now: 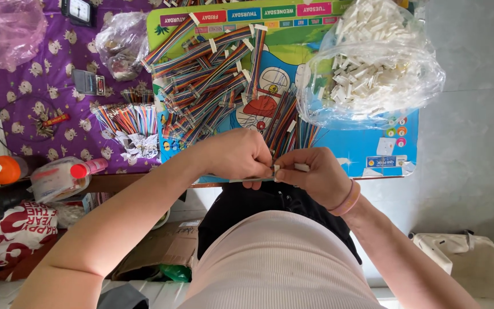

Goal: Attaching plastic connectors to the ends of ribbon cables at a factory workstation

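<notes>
While left hand [238,155] pinches rainbow ribbon-cable strip [284,133] just below blue cartoon board [367,146], right hand [315,174] pinches small white plastic connector [301,167]; best square connector to wire ends, press evenly.

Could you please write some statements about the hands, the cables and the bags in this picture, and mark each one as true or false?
1. The left hand and the right hand meet over a small white connector. True.
2. The clear bag holds red bottle caps. False: it holds white connectors.
3. A pile of rainbow ribbon cables lies on the blue board. True.
4. The right wrist is bare. False: it wears a pink band.
5. The purple cloth is plain. False: it has a small white pattern.
</notes>
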